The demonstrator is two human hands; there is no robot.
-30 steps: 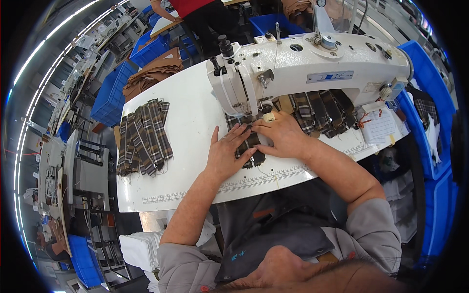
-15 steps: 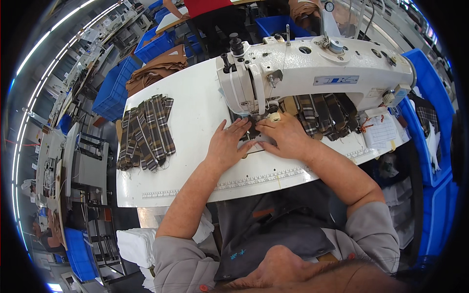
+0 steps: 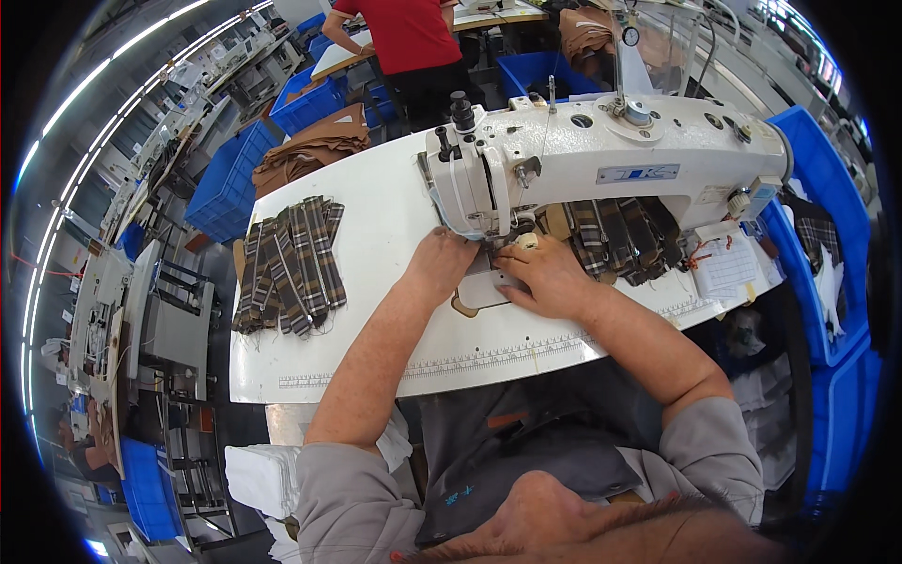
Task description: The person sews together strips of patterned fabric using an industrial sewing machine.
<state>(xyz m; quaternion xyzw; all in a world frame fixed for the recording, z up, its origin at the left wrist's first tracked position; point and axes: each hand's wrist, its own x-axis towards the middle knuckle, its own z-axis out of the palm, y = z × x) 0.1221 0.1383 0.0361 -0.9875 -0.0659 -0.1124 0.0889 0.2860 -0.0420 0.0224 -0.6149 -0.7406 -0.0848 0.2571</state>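
Observation:
A white sewing machine (image 3: pixel 601 150) stands on the white worktable (image 3: pixel 376 207). Beside its needle area, my left hand (image 3: pixel 440 267) has its fingers drawn together, their tips partly hidden by the machine head. Whatever they grip there I cannot make out. Close to the presser foot, my right hand (image 3: pixel 550 280) lies palm down with its fingers stretched forward and the thumb apart. A bit of dark material shows by its fingertips. Left of my hands is a pile of brown plaid fabric strips (image 3: pixel 291 268); more plaid strips (image 3: pixel 620 235) lie under the machine arm.
A paper sheet (image 3: pixel 725 267) rests at the table's right end, and a ruler strip (image 3: pixel 451 358) runs along the near edge. Blue bins (image 3: pixel 221 193) and brown fabric (image 3: pixel 310 148) stand beyond. A person in a red top (image 3: pixel 402 33) works at the back.
My left hand has moved up toward the machine head, its fingers drawing in. My right thumb has come away from the left one, uncovering the metal plate. The view has shifted slightly.

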